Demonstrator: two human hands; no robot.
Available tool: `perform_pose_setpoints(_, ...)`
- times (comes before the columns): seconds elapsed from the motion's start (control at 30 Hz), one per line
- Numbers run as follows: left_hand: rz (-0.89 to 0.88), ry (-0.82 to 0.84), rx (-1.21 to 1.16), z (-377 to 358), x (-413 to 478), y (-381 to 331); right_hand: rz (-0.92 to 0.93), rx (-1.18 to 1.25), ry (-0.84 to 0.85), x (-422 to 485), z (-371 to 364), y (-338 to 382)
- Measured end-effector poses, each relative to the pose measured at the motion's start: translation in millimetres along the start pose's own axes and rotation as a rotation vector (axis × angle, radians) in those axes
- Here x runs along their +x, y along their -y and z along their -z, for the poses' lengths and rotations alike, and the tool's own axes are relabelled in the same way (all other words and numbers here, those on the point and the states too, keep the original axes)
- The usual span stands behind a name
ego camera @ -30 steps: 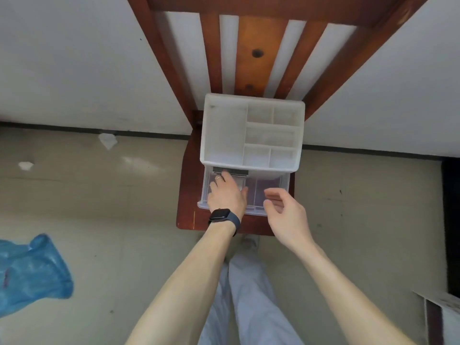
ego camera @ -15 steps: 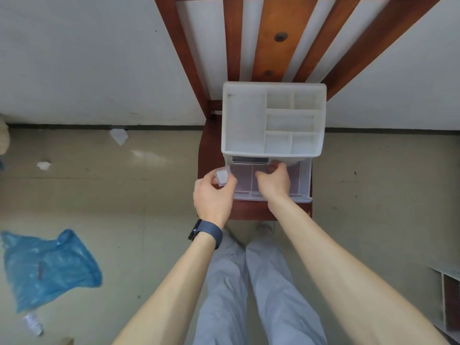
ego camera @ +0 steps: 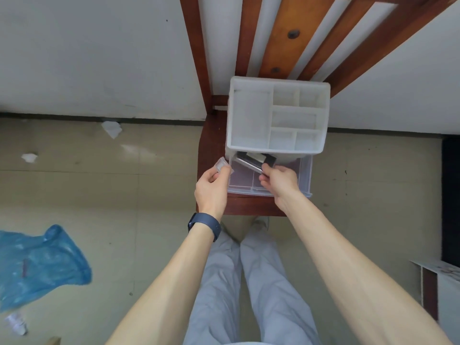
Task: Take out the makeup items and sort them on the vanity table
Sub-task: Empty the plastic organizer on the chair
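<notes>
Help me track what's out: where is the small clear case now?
In the head view the small clear case is pinched in the left hand just left of the open drawer, while the right hand grips a dark flat case.

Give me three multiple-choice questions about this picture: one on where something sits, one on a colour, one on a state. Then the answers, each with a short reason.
1. Where does the white organizer stand?
A. on a bed
B. on the wooden chair seat
C. on a shelf

2. What colour is the plastic bag on the floor?
A. red
B. blue
C. black

3. How is the organizer's drawer?
A. pulled open
B. pushed shut
C. removed entirely

Answers: 1 B, its base rests on the red-brown seat. 2 B, it lies blue at the left. 3 A, it juts forward, and the right hand pinches a dark flat item at its back.
</notes>
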State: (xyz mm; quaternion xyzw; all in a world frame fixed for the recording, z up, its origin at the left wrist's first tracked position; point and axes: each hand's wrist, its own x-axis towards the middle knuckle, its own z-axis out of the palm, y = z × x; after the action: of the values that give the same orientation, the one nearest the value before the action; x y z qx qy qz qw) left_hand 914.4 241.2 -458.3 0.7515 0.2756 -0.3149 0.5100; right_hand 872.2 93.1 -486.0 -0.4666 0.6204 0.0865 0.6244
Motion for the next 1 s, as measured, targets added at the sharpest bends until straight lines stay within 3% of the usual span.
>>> perform_pose_setpoints(0.13, -0.019, 0.046, -0.106, 12, -17, -10, -0.054, 0.091, 0.051, -46, 35, -5)
perform_pose_setpoints(0.27, 0.077, 0.336, -0.201, 19, -40, -18, -0.049, 0.121, 0.173, -80, 62, -26)
perform_pose_setpoints(0.4, 0.152, 0.518, -0.111, 22, -53, -21, 0.007, 0.080, 0.283, -91, 70, -44)
perform_pose_setpoints(0.53, 0.154, 0.440, -0.105, 27, -50, -16, -0.002, 0.091, 0.290, -82, 59, -54)
perform_pose_setpoints(0.77, 0.114, 0.345, -0.068, 36, -32, -15, -0.354, 0.535, 0.053, -32, 35, -72)
perform_pose_setpoints(1.0, 0.100, 0.314, -0.148, 41, -21, -33, -0.329, 0.761, 0.166, -9, 21, -36)
